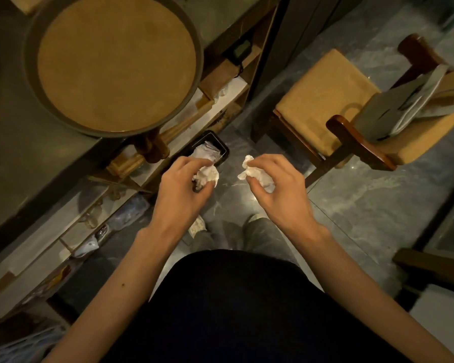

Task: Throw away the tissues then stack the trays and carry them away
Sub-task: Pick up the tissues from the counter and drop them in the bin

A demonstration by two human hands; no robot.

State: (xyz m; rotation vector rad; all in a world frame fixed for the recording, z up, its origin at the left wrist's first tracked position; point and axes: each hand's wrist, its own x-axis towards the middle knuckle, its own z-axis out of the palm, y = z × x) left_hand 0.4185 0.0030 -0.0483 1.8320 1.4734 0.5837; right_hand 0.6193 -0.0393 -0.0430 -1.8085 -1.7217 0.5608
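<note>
counter [16, 158] – round tray [116, 64]; floor [364, 205] – bin [222, 150]

A dark, veined marble floor [364, 205] is seen, lit dimly and warmly with a glare spot near the middle. A wooden chair [336, 127] with a tan cushion is set at the right. Open wooden shelves [71, 231] are fitted under the grey surface [16, 142] at the left.

White tissues [206, 175]; black bin [222, 149]; tan round tray [116, 64] w/ dark rim; grey marbled floor [378, 205]; mustard chair cushion [323, 98].
</note>
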